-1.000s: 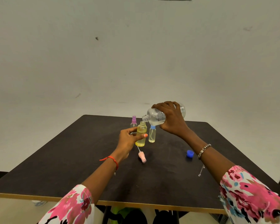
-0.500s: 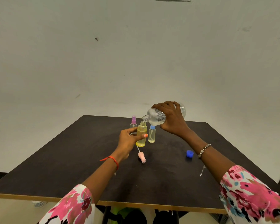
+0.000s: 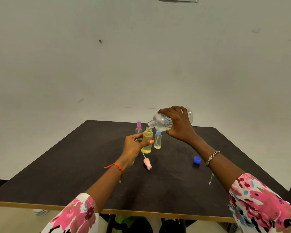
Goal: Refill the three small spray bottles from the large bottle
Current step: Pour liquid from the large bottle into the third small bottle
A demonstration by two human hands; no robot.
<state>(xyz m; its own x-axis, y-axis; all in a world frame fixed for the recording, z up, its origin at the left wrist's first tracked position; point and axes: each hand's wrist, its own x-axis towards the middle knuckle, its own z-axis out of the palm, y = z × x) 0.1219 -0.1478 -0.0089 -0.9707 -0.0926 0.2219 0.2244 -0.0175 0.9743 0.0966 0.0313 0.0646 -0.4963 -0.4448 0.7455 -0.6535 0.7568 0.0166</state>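
My right hand [image 3: 179, 125] grips the large clear bottle [image 3: 161, 122], tipped sideways with its open neck just above the mouth of a small yellow bottle [image 3: 147, 140]. My left hand [image 3: 134, 145] holds that yellow bottle upright on the black table [image 3: 74, 165]; the bottle is uncapped and holds yellowish liquid. Right beside it stands a small bottle with a blue spray top [image 3: 158, 139]. Behind it stands a clear bottle with a purple spray top [image 3: 139, 127].
A pink spray head with its dip tube [image 3: 147, 163] lies on the table just in front of the yellow bottle. A blue cap [image 3: 197, 160] lies to the right, near my right forearm. A white wall rises behind the table.
Both hands hold nearly still. The large bottle stays tipped over the yellow bottle's mouth, with only a slight shift.
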